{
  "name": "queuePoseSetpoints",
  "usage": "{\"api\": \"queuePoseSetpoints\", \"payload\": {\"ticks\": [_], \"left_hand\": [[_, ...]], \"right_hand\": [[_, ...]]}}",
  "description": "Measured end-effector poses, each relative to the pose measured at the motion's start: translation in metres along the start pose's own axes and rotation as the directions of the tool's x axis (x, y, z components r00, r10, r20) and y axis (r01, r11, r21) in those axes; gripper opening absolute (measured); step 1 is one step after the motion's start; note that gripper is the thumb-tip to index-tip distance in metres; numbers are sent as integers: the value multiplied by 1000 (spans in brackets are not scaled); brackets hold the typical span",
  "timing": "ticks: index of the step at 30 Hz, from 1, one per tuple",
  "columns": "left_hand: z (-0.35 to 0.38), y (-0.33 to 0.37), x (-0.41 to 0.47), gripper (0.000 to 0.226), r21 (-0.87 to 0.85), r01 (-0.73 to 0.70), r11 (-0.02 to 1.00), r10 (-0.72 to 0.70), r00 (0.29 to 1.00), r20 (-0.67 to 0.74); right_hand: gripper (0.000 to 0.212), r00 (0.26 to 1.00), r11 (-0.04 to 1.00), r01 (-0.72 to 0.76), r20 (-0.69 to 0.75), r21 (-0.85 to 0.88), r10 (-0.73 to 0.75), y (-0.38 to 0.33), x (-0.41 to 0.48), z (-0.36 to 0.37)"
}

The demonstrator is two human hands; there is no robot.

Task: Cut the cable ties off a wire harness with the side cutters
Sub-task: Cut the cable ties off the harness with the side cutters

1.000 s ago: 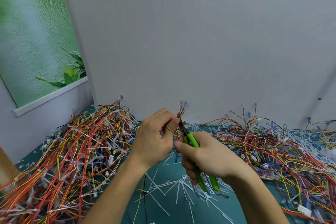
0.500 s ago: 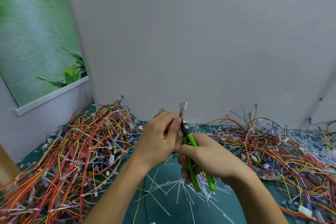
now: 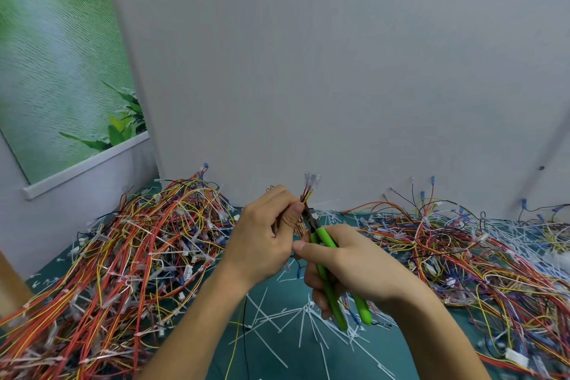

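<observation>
Left hand [image 3: 262, 234], fingers curled, pinches the thin wire harness [image 3: 309, 193] just left of the side cutters [image 3: 324, 233], its clear terminals pointing up. Right hand [image 3: 351, 265], fingers wrapped round the green handles, sets the cutters' nose at the harness; loose white ties [image 3: 271, 315] lie below the cutters.

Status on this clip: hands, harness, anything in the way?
Left hand pinches the harness upright. Right hand grips green cutters, nose at the harness. Nothing blocks the cut.

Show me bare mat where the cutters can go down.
Barest mat lies between the forearms, crossed by a few cut ties. A thin strip shows along the left wall. Left wire pile and right wire pile are crowded.
</observation>
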State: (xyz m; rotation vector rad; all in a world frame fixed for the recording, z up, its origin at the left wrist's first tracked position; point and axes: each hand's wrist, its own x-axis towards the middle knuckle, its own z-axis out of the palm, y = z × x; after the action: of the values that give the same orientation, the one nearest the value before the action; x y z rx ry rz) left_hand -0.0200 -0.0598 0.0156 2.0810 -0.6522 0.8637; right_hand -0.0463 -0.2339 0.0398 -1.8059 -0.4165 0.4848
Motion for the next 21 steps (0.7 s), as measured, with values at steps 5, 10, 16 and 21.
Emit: {"api": "queuePoseSetpoints", "payload": {"ticks": [5, 10, 16, 21], "left_hand": [[2, 2, 0, 29, -10, 16, 1000, -16, 1000, -6], [0, 5, 1, 28, -47, 27, 999, -27, 1000, 3], [1, 8, 1, 25, -62, 42, 997, -43, 999, -21], [3, 7, 0, 27, -78, 116, 990, -116, 993, 2]], "right_hand": [[22, 1000, 1000, -3, -4, 13, 3, -1, 0, 1], [31, 1000, 999, 14, -18, -49, -15, 1, 0, -2], [34, 998, 998, 21, -51, -53, -24, -1, -1, 0], [35, 999, 1000, 19, -44, -11, -20, -1, 0, 3]]}}
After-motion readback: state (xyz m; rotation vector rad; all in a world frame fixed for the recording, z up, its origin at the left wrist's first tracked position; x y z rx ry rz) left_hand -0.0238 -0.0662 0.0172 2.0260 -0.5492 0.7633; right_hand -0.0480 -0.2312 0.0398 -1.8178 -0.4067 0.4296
